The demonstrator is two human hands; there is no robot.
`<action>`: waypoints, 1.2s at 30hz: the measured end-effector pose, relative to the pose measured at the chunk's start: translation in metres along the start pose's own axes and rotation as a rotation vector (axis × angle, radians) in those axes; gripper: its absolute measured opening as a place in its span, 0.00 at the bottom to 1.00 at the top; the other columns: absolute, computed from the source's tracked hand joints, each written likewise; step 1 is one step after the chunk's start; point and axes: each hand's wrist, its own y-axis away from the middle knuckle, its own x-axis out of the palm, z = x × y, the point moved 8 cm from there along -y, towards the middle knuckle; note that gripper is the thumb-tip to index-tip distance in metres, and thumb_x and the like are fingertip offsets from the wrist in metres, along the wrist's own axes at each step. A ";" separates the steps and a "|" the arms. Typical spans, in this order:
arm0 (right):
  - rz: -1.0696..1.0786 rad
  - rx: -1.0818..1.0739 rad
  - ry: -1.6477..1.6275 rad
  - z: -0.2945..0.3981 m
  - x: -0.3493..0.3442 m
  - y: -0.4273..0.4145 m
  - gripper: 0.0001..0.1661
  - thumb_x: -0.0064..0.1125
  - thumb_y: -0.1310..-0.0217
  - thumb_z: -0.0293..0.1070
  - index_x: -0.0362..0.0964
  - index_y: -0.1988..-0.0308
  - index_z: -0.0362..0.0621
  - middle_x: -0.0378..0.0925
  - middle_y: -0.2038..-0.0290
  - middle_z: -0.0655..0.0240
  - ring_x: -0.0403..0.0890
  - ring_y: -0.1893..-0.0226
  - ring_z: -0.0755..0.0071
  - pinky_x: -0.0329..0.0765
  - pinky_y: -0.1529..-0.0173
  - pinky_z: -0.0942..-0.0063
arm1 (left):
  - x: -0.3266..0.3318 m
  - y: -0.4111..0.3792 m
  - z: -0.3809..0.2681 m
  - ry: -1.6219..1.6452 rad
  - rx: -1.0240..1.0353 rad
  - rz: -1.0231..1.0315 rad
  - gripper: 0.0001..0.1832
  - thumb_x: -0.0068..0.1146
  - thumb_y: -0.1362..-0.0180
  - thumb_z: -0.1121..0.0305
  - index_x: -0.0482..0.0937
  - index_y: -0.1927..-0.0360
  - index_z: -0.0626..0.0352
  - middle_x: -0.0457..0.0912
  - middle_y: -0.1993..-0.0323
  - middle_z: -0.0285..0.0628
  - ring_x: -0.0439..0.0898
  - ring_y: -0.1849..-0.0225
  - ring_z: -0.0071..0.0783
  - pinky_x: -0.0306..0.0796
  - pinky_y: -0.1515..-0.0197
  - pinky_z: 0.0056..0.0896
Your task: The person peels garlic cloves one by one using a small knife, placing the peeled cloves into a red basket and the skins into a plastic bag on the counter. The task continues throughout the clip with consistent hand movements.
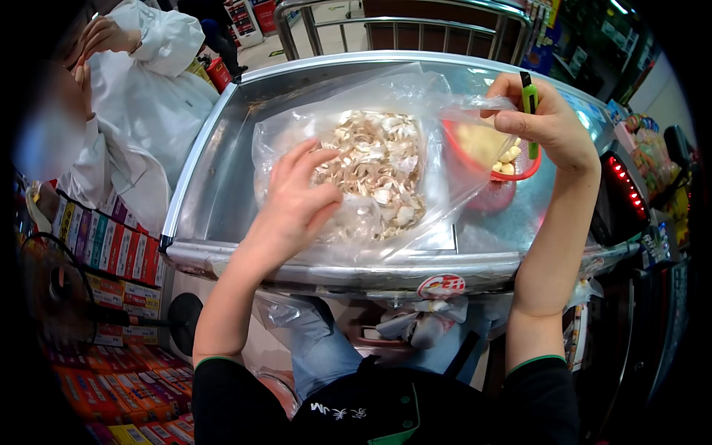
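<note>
A clear plastic bag lies spread on the metal counter, with a heap of dry garlic skins in it. Over the heap's left side is my left hand, fingers apart and nothing in them; whether the fingertips touch the skins I cannot tell. My right hand pinches the bag's raised edge. The same hand holds a green snap-off utility knife, upright along its fingers. Below it stands a red plastic colander with peeled garlic cloves, partly veiled by the bag's film.
The counter has a raised metal rim. At the right stands a black device with red lit digits. A person in white is at the left, beside shelved cartons. A metal railing runs behind the counter.
</note>
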 end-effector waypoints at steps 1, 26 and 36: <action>0.006 0.026 0.015 0.000 0.000 0.001 0.17 0.69 0.51 0.40 0.72 0.66 0.42 0.72 0.71 0.76 0.69 0.69 0.85 0.65 0.64 0.84 | -0.010 0.002 0.002 0.018 -0.012 -0.061 0.07 0.63 0.55 0.76 0.76 0.72 0.58 0.72 0.44 0.43 0.62 0.36 0.52 0.58 0.37 0.47; -0.008 0.002 0.020 -0.014 -0.005 -0.004 0.15 0.67 0.47 0.41 0.74 0.66 0.42 0.69 0.74 0.80 0.67 0.74 0.89 0.63 0.71 0.87 | -0.043 0.045 0.062 0.971 -0.371 -0.278 0.04 0.52 0.43 0.74 0.73 0.66 0.64 0.75 0.71 0.35 0.74 0.70 0.20 0.69 0.63 0.20; -0.011 -0.019 -0.107 -0.007 -0.005 -0.001 0.17 0.69 0.49 0.42 0.75 0.67 0.41 0.72 0.76 0.76 0.69 0.73 0.86 0.64 0.68 0.83 | -0.059 0.015 -0.129 0.523 0.141 -0.041 0.07 0.59 0.50 0.70 0.81 0.70 0.64 0.80 0.65 0.45 0.80 0.65 0.37 0.73 0.62 0.33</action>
